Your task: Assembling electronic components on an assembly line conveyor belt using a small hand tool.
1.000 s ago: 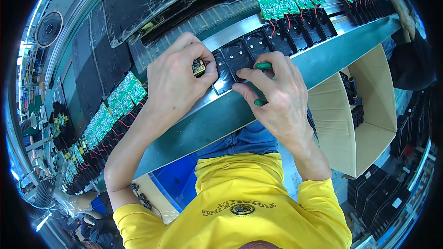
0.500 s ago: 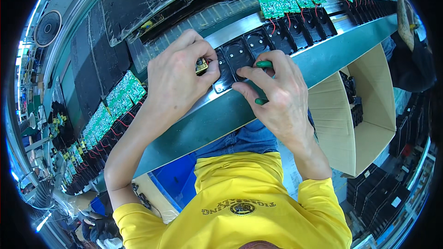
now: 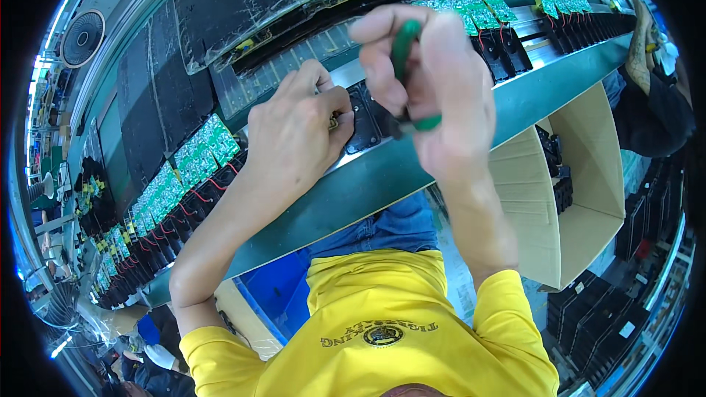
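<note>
My left hand (image 3: 298, 117) is closed, its fingers pinching a small circuit board (image 3: 334, 120) with yellow edges, mostly hidden by the fingers. The board is held at the left end of a row of black plastic housings (image 3: 365, 129) lying on a metal rail. My right hand (image 3: 441, 81), blurred, is raised over that row with its fingers curled round green-handled pliers (image 3: 404, 50). Both handles show, but the jaws are smeared and cannot be made out. At the far end of the row, green circuit boards (image 3: 478, 11) hang on red wires from more housings.
Wired green boards (image 3: 187, 162) stretch along the bench (image 3: 316, 198) to my left. Stacked dark trays (image 3: 250, 0) lie beyond my hands. An open cardboard box (image 3: 526, 206) with black parts stands at right, near another person's arm (image 3: 640, 59). A blue bin (image 3: 276, 290) sits below.
My right hand has lifted off the housings, with the pliers swung upward in it. My left hand stays by the row's left end, still gripping the small board.
</note>
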Demonstrator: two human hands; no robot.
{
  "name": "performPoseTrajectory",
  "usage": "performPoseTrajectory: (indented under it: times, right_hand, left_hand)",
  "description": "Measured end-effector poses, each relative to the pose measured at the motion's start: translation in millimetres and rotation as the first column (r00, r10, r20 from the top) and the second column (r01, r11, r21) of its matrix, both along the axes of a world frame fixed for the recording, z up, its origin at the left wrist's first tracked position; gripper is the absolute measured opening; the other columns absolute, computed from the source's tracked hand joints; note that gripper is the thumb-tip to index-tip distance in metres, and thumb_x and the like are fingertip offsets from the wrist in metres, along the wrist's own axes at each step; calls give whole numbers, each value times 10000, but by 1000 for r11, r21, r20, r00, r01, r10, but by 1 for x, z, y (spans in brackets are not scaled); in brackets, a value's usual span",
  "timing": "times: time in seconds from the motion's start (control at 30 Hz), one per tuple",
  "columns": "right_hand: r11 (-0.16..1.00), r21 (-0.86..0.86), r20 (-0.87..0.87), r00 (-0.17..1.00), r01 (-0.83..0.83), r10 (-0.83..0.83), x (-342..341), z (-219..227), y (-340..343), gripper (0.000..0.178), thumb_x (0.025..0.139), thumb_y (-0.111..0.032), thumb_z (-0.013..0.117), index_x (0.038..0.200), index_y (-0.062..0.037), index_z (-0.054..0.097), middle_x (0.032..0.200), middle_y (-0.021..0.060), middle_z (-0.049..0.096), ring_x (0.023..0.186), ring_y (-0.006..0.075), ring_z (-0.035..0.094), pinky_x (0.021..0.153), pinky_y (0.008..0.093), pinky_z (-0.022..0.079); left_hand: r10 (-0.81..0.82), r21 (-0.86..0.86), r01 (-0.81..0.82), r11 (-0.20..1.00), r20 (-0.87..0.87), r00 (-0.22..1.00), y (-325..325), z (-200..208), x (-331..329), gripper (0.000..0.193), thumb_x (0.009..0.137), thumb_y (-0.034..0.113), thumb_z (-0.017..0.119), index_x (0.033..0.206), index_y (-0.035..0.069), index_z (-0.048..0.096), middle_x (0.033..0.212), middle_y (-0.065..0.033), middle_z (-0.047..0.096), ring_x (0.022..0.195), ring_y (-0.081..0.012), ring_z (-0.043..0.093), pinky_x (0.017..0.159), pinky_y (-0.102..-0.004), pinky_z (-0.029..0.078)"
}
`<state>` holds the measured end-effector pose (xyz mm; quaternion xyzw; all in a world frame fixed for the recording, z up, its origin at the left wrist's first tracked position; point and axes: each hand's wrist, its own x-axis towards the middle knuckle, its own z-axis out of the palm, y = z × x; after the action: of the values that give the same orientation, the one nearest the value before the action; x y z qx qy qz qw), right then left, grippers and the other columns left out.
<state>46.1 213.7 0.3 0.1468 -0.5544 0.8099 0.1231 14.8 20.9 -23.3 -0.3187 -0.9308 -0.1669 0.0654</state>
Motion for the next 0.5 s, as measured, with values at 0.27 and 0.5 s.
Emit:
performPoseTrajectory:
  times: [0.27,0.5]
  right_hand:
    - [986,-131,95,991,106,-94,-40,-28,-31,472,1247,-468,436,1126,-76,668,853,23,583,718,104,439,661,268,376]
    - [985,-150,173,983,80,-53,-52,-33,-39,332,1218,-354,477,1056,-99,614,838,11,535,716,91,390,641,258,345]
  left_hand:
    - [8,-4,-8,1000,13,1000,-1,-4,1,44,920,150,814,949,119,825,1139,-72,629,944,-278,695,670,-414,576]
    - [-12,34,12,999,12,1000,-2,-10,-3,53,910,158,817,942,116,808,1146,-82,633,952,-287,695,674,-426,578]
